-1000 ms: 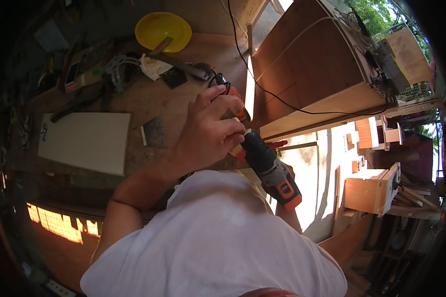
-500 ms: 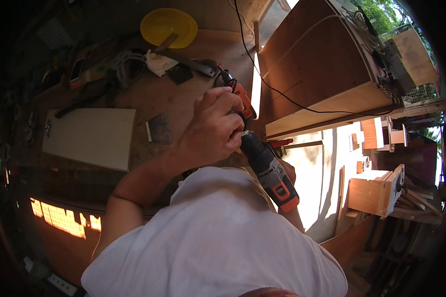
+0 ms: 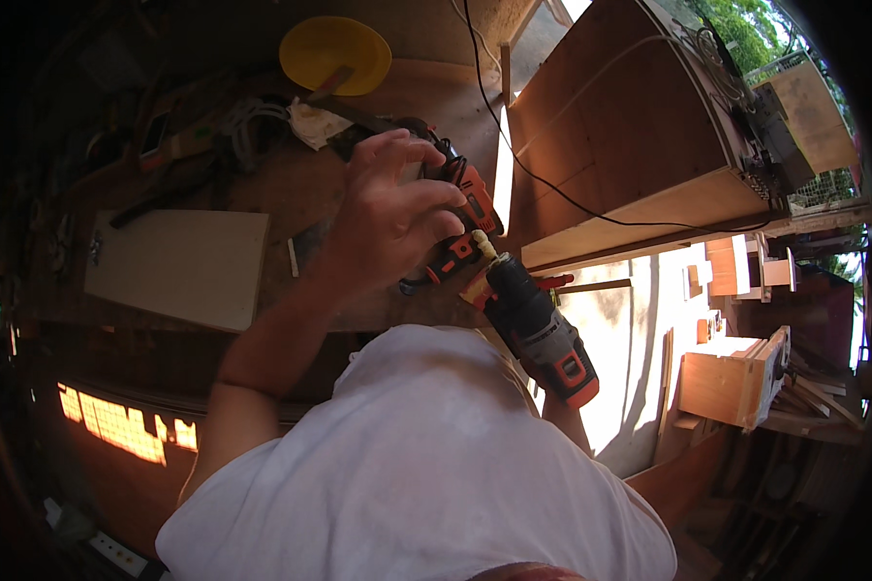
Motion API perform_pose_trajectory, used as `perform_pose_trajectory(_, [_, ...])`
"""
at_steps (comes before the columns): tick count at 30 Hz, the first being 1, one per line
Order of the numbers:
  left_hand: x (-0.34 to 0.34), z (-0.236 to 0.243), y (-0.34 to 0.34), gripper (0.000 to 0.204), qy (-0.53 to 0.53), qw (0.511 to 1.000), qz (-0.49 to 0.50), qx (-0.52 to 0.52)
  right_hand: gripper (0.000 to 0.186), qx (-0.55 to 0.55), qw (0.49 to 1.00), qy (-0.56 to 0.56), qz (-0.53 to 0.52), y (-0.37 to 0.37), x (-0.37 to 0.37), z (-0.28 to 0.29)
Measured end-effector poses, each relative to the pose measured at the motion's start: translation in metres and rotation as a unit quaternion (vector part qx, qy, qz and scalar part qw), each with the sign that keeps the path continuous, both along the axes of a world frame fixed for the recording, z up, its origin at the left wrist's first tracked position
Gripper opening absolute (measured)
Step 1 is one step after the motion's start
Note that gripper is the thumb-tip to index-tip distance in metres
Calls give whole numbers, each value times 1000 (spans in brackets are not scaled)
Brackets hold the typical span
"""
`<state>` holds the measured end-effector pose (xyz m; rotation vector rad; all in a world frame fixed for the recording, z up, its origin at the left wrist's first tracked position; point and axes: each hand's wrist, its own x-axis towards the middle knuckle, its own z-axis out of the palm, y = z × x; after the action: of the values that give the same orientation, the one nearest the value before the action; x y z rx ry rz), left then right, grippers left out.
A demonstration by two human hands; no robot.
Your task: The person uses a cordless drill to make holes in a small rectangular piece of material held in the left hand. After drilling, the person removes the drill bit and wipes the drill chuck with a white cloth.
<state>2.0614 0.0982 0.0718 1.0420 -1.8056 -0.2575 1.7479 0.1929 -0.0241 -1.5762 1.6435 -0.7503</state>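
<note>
My left hand [image 3: 392, 208] hovers over the workbench with its fingers spread and curved, holding nothing. Just right of its fingertips is the pale, stepped bit [image 3: 484, 246] in the chuck of a black, grey and red cordless drill [image 3: 541, 334]; a small gap lies between them. The drill points up and away, in front of my shirt. My right hand is mostly hidden beneath the drill's body, gripping it from below, with my right forearm [image 3: 570, 424] leading up to it. Beyond my left fingers lies an orange and black power tool [image 3: 475, 198] on the bench.
A pale board [image 3: 176, 269] lies on the bench at left. A yellow bowl [image 3: 335, 56] stands at the back. A large wooden cabinet [image 3: 620, 126] rises at the right, with a black cable [image 3: 572, 197] hanging across it. Wooden boxes [image 3: 731, 378] stand farther right.
My left hand has come away from the drill's tip, moving up and left, and its fingers have spread. The pale bit now shows. The drill has shifted slightly right and nearer.
</note>
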Motion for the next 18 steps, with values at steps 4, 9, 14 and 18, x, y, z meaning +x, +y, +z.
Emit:
perform_pose_trajectory(4, [-4,-28,9,13,82,995,7,56,48,78,983,-164,-31,0,-35,-52])
perform_pose_trajectory(9, [-11,-70,10,7,233,938,-28,257,39,-49,998,-11,-26,9,-58,-62])
perform_pose_trajectory(14, [-30,-137,21,15,310,866,-13,393,39,-56,998,-10,2,13,-99,-59])
perform_pose_trajectory(18, [-50,-153,33,17,253,854,9,454,38,-44,994,-93,-32,9,-129,-71])
